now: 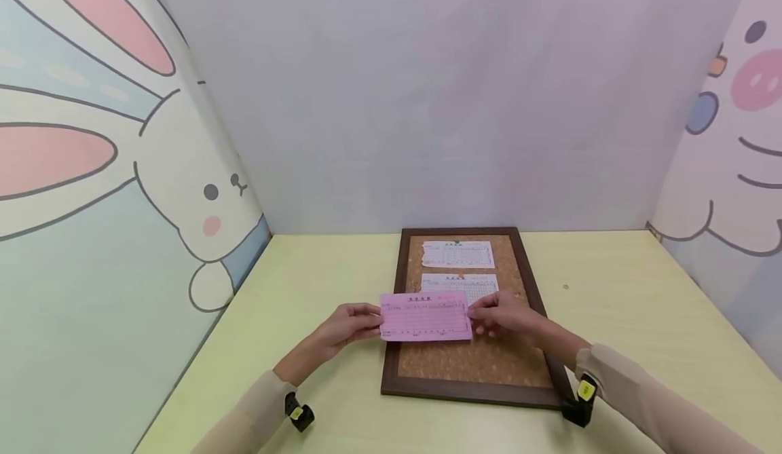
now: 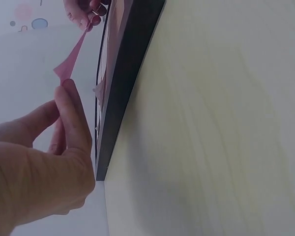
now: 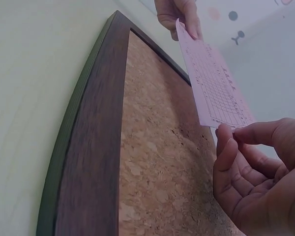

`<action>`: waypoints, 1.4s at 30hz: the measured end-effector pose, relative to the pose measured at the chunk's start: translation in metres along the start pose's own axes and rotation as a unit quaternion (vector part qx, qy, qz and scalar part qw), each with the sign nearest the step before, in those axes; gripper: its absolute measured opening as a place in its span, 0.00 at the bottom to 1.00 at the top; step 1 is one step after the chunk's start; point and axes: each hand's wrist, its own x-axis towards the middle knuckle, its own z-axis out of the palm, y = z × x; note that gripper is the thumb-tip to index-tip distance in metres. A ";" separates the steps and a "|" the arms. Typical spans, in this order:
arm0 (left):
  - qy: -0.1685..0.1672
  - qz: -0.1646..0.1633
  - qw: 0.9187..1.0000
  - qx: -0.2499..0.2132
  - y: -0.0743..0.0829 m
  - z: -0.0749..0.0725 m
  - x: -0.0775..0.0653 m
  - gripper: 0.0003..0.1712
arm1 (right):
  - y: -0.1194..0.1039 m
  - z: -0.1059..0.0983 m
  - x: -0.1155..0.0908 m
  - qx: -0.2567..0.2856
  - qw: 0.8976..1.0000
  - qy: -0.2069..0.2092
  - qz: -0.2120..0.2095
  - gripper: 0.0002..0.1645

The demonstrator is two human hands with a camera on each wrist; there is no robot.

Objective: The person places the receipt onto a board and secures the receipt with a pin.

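A pink printed form (image 1: 425,317) is held stretched between both hands, over the middle of a cork board (image 1: 482,366) in a dark wooden frame. My left hand (image 1: 351,328) pinches its left edge between thumb and fingers. At the right edge, my right hand (image 1: 502,313) pinches it the same way; the right wrist view shows the form (image 3: 214,86) raised above the cork. Behind it on the board lies a white form (image 1: 458,282) with an orange pin, its lower part hidden by the pink one. Higher up is another white form (image 1: 458,255) with a green pin.
The board lies on a pale yellow table (image 1: 324,264), near the plain back wall (image 1: 427,101). A rabbit is drawn on the left wall (image 1: 79,305), and a pig-like figure on the right wall (image 1: 751,169). Bare table flanks the board.
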 end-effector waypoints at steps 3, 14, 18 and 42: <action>0.002 -0.002 1.000 0.005 0.002 0.003 0.002 0.16 | 0.003 -0.002 -0.003 0.012 1.000 -0.005 0.000 0.18; -0.023 -0.008 1.000 -0.003 0.006 0.021 0.010 0.13 | 0.008 -0.020 -0.020 0.018 1.000 -0.002 -0.009 0.20; -0.026 -0.007 1.000 0.006 0.007 0.027 0.012 0.15 | 0.011 -0.027 -0.023 0.013 1.000 -0.005 -0.007 0.18; -0.046 -0.013 0.997 0.063 -0.001 0.048 0.027 0.15 | 0.027 -0.039 -0.042 0.001 1.000 -0.002 0.024 0.17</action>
